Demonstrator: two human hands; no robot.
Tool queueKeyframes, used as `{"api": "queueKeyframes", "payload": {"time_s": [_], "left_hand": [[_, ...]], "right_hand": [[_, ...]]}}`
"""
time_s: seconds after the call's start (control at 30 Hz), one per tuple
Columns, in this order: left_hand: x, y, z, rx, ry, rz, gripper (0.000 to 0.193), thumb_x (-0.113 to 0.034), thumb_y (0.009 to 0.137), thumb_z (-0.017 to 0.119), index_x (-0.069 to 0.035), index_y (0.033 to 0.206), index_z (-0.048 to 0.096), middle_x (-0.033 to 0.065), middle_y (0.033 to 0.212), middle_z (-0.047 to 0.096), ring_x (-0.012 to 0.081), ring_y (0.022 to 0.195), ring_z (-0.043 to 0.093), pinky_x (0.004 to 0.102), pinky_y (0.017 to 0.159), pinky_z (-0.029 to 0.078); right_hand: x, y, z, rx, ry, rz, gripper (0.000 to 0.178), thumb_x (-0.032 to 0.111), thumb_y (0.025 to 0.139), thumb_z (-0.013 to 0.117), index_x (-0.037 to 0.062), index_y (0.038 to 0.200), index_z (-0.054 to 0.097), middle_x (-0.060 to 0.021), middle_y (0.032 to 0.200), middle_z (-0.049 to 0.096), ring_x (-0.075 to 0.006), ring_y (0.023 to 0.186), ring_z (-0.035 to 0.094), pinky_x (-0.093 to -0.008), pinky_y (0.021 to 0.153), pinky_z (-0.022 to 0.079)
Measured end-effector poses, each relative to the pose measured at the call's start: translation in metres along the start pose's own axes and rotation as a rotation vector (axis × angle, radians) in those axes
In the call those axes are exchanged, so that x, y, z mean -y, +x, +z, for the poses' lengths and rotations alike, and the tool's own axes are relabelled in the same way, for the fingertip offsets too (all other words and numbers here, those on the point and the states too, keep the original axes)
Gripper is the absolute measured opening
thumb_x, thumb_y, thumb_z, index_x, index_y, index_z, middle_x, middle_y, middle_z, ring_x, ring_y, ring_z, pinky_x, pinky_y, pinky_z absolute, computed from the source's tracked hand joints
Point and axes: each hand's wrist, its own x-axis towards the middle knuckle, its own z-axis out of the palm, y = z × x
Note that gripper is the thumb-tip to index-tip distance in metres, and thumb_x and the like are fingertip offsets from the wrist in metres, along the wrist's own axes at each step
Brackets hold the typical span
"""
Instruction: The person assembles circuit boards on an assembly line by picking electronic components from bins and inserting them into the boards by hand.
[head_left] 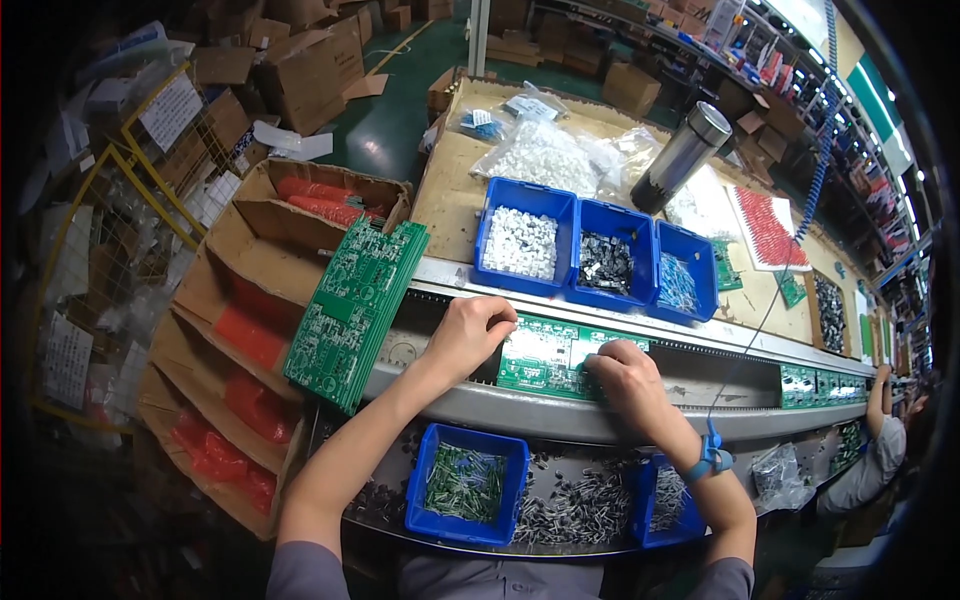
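A green circuit board (540, 372) lies flat across the rails of the conveyor track in front of me. My left hand (468, 340) is at the board's upper left corner, thumb and fingers pinched together. On the board's right part, my right hand (632, 385) has its fingers closed and pointing down onto the surface. Whatever either pinch holds is too small or hidden to make out. A blue strap (712, 458) circles my right wrist. To the left, a stack of green circuit boards (345, 315) leans over the edge of a cardboard rack.
Beyond the conveyor stand blue bins of white parts (520, 243), black parts (604, 262) and blue parts (678, 282), with a steel flask (683, 155) behind. Nearer me are a bin of green-bodied components (465, 485) and loose leaded components (580, 505). A co-worker's arm (880, 400) is at far right.
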Motion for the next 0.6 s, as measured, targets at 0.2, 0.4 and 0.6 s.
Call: {"api": "queueKeyframes", "payload": {"time_s": [0.2,0.4,0.6], "left_hand": [[0.012,-0.001,0.006,-0.037,0.17,0.15,0.008,-0.003,0.077,0.064,0.002,0.082,0.066,0.0145,0.08,0.064,0.0294,0.073,0.062,0.0357,0.067,0.049],[0.012,-0.003,0.01,-0.041,0.164,0.179,0.006,-0.003,0.077,0.062,0.002,0.082,0.064,0.0145,0.08,0.061,0.0319,0.076,0.061,0.0381,0.069,0.049],[0.015,-0.004,0.012,-0.065,0.177,0.203,0.006,-0.003,0.077,0.062,0.002,0.081,0.064,0.0149,0.079,0.061,0.0322,0.076,0.061,0.0381,0.068,0.049]], "right_hand": [[0.003,0.001,-0.001,-0.002,0.008,0.006,0.017,0.0,0.071,0.057,0.0067,0.085,0.062,-0.0087,0.081,0.056,-0.0273,0.078,0.055,-0.0361,0.069,0.047],[-0.001,-0.001,-0.001,-0.034,0.054,0.064,0.018,0.0,0.07,0.059,0.0064,0.086,0.062,-0.0097,0.084,0.058,-0.0282,0.08,0.057,-0.0367,0.071,0.048],[0.0,0.001,-0.005,-0.041,0.097,0.081,0.017,-0.002,0.07,0.058,0.0048,0.085,0.06,-0.0115,0.087,0.059,-0.0313,0.082,0.058,-0.0388,0.072,0.048]]}}
